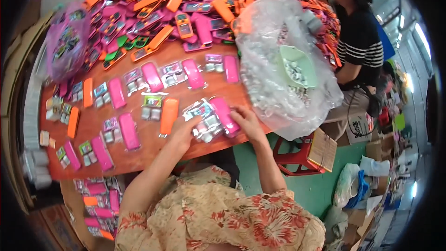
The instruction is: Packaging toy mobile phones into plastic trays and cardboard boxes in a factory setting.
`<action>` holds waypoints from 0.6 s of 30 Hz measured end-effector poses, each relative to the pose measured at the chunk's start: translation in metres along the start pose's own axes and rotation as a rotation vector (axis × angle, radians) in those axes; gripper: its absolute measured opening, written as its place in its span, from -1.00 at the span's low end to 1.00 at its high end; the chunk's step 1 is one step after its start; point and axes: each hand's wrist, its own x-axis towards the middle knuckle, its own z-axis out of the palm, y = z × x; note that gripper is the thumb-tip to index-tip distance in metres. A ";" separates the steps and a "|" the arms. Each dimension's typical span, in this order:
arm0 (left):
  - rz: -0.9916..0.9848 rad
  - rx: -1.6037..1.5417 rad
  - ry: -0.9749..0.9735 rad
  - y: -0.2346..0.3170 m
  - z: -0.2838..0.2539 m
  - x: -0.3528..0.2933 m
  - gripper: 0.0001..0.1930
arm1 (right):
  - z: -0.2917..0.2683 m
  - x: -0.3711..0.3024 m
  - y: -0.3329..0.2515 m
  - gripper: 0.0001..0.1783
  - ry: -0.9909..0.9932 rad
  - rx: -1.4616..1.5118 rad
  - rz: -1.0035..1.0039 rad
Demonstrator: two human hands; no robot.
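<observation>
At the table's front edge, a clear plastic packet (204, 117) lies between my two hands. In it are small silvery-white pieces, a printed card and a pink toy phone (224, 115). My left hand (182, 131) pinches the packet's left side, its fingers partly hidden. With thumb and fingers, my right hand (248, 124) grips the right edge by the pink phone. Just left of my left hand lies an orange toy phone (169, 115) beside a small packet (151, 108). Several similar pink and orange sets are spread over the reddish-brown table (153, 151).
A heap of orange and pink toy phones (174, 1) covers the table's back. To the right, a big clear bag (260, 97) holds a pale green scoop (310, 75). A person (357, 32) sits beyond it, near a red stool (292, 160). Filled packets lie in a box (74, 204) below left.
</observation>
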 end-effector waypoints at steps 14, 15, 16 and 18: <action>0.278 -0.236 -0.044 0.031 -0.025 -0.087 -0.70 | 0.060 -0.011 -0.056 -0.74 -0.219 -0.013 -0.154; 0.327 -0.269 -0.008 0.036 -0.027 -0.098 -0.75 | 0.067 -0.009 -0.053 -0.74 -0.274 0.096 -0.140; 0.317 -0.238 -0.054 0.031 -0.041 -0.103 -0.71 | 0.075 -0.009 -0.057 -0.72 -0.325 0.152 -0.092; 0.396 -0.316 0.010 0.032 -0.049 -0.117 -0.69 | 0.094 -0.013 -0.063 -0.69 -0.373 0.221 -0.073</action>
